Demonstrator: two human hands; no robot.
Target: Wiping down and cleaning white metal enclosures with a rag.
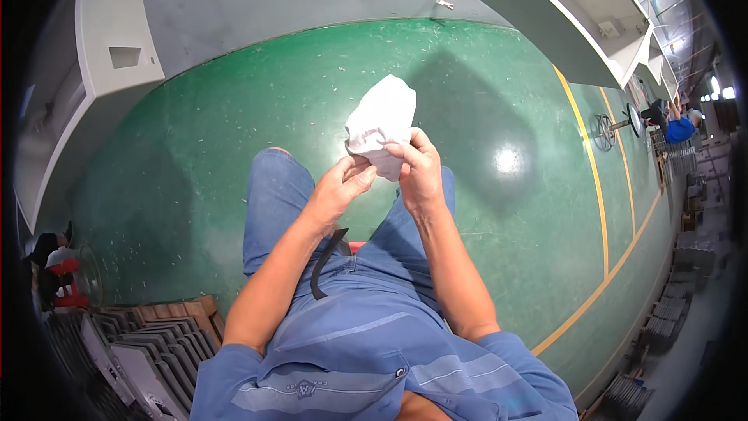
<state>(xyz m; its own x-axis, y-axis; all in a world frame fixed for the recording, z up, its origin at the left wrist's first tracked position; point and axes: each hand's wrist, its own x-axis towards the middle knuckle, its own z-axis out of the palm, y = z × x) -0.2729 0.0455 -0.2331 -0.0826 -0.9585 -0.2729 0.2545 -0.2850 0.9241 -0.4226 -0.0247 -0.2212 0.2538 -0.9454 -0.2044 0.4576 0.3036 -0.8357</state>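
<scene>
A person seen from above holds a white cloth item (pixel 383 109) out in front of the body, between and just beyond the knees of their blue jeans (pixel 273 195), over a green floor (pixel 499 257) flecked with pale specks. The cloth is soft and creased, its rounded end pointing away from the person and its gathered edge toward them (whether it is a glove, a cap or a folded rag, I cannot tell). The left hand (pixel 341 189) is nearly closed, thumb and fingertips pinching the lower left edge. The right hand (pixel 418 168) has its thumb laid across the near face and its fingers curled behind, so the cloth is clamped lightly between; parts of those fingers are hidden. For such limp material, a light, even pinch from both hands would likely work best: too tight a grip could bunch the layers, while too loose a one could let the far end sag. Feeling along the rim with the thumbs should help part the folds, and holding the cloth clear of the floor should keep it clean. A loose black strap (pixel 321 269) lies by the left forearm, best kept from snagging the wrist.
</scene>
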